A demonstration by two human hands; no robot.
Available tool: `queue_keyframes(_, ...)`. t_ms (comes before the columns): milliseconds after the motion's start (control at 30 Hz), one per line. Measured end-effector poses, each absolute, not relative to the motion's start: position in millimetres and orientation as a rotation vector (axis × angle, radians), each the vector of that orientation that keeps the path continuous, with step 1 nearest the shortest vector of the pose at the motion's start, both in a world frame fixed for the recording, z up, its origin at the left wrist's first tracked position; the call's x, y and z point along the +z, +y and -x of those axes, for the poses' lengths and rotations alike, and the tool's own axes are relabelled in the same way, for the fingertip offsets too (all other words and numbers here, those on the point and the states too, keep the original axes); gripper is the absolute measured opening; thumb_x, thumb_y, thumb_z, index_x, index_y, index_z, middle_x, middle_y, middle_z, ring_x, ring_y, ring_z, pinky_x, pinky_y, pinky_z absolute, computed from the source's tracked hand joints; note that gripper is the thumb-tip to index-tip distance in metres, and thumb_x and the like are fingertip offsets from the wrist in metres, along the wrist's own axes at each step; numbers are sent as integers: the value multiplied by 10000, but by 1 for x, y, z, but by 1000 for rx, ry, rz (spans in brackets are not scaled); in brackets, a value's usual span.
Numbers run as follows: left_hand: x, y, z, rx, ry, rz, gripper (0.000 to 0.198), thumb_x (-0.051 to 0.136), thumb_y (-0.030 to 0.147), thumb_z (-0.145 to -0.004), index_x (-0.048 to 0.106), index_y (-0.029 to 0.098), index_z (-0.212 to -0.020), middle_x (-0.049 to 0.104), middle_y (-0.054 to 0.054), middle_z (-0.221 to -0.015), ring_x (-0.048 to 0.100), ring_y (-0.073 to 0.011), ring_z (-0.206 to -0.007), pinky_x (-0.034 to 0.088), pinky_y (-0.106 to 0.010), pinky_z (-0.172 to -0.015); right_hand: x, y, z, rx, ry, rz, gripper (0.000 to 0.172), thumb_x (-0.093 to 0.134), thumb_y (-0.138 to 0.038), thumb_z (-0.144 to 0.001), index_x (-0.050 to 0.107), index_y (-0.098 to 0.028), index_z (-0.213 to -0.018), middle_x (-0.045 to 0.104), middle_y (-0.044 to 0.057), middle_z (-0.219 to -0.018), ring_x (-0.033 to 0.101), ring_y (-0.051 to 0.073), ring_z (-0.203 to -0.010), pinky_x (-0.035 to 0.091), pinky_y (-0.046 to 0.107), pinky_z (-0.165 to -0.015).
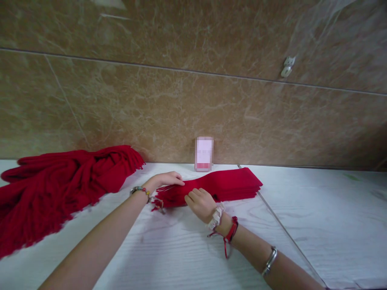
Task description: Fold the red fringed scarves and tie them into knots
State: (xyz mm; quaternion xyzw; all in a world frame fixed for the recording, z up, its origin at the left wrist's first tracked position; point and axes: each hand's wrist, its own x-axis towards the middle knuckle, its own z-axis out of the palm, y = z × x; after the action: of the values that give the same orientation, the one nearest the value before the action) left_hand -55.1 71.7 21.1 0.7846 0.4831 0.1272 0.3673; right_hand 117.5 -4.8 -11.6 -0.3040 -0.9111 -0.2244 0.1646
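A red scarf (231,184) lies folded in a long, layered strip on the white surface, its fringed end to the left. At the far edge near the fringe, my left hand (168,179) has its fingers bent against the cloth; part of them is hidden. My right hand (200,204) is closed on the near edge of the strip, around its middle, with the fingers curled over the fabric. Both wrists wear bracelets, and a pale scrunchie is on the right one.
A loose heap of red fringed cloth (81,177) lies to the left. A phone (204,155) leans upright on the brown marbled wall (169,104) behind the strip. A small white fixture (288,67) is on the wall. The white tabletop (317,209) has a seam right of centre.
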Motion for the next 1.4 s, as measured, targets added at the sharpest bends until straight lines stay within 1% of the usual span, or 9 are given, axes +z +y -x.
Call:
queue_keyframes(133, 42, 71, 61, 344, 1144, -1888, 177, 532, 329, -660, 580, 160, -679, 573, 30, -585, 489, -100, -529, 383, -203, -488, 6, -7, -123, -418, -2436, 1037, 137, 476, -99, -796, 586, -167, -751, 610, 30, -684, 549, 137, -650, 392, 238, -551)
queue_keyframes(300, 85, 83, 30, 567, 1035, -1765, 267, 518, 301, -718, 566, 153, -935, 617, -25, -779, 558, -123, -665, 444, -265, -636, 45, 6, -147, 177, -1875, 1177, 166, 496, -95, -715, 586, -185, -821, 646, -3, -745, 594, 121, -676, 469, 227, -627)
queue_keyframes(467, 124, 105, -47, 837, 946, -1815, 227, 470, 263, -785, 568, 114, -925, 615, -68, -862, 576, -148, -770, 445, -305, -743, 71, 23, -201, 671, -1190, 1215, 79, 486, -163, -681, 543, -193, -725, 629, -27, -669, 607, 128, -609, 512, 241, -547)
queue_keyframes(633, 95, 93, -87, 985, 1048, -1900, 281, 364, 260, -848, 516, 98, -1022, 556, -120, -1076, 496, -201, -1019, 345, -362, -917, 59, 16, -244, 889, -936, 1346, 116, 521, -111, -605, 461, -201, -565, 540, -70, -437, 560, 118, -409, 500, 239, -445)
queue_keyframes(833, 29, 58, -75, 970, 1037, -1983, 541, 536, 287, -766, 347, 136, -1250, 368, -143, -1320, 263, -244, -1247, 200, -401, -1019, 35, 0, -263, 1014, -996, 1428, 132, 557, -155, -573, 435, -194, -544, 513, -86, -404, 554, 102, -379, 424, 165, -336)
queue_keyframes(1000, 23, 65, -65, 901, 964, -1837, 468, 382, 242, -853, 265, 177, -1302, 456, -118, -1250, 462, -190, -1098, 383, -345, -887, 46, 3, -262, 974, -1018, 1293, 189, 604, -254, -542, 431, -192, -587, 509, -88, -458, 570, 98, -462, 387, 139, -329)
queue_keyframes(1167, 27, 76, -63, 924, 802, -1756, 519, 487, 250, -795, 312, 194, -1281, 484, -114, -1218, 489, -182, -1060, 395, -308, -855, 55, 13, -259, 802, -1001, 1084, 334, 660, -379, -462, 438, -193, -629, 507, -86, -545, 528, 83, -535, 470, 187, -434)
queue_keyframes(1300, 22, 85, -63, 935, 815, -1758, 537, 534, 303, -753, 370, 153, -1242, 602, -78, -954, 562, -177, -876, 424, -296, -757, 39, 11, -262, 746, -1007, 1236, 369, 642, -457, -447, 446, -195, -617, 480, -72, -531, 491, 99, -513, 461, 221, -406)
queue_keyframes(1400, 18, 90, -63, 916, 862, -1799, 491, 542, 330, -737, 448, 126, -1173, 592, -15, -729, 565, -153, -702, 430, -272, -654, 23, 5, -264, 704, -1070, 1323, 344, 595, -488, -499, 448, -202, -622, 478, -53, -541, 485, 114, -505, 454, 244, -403)
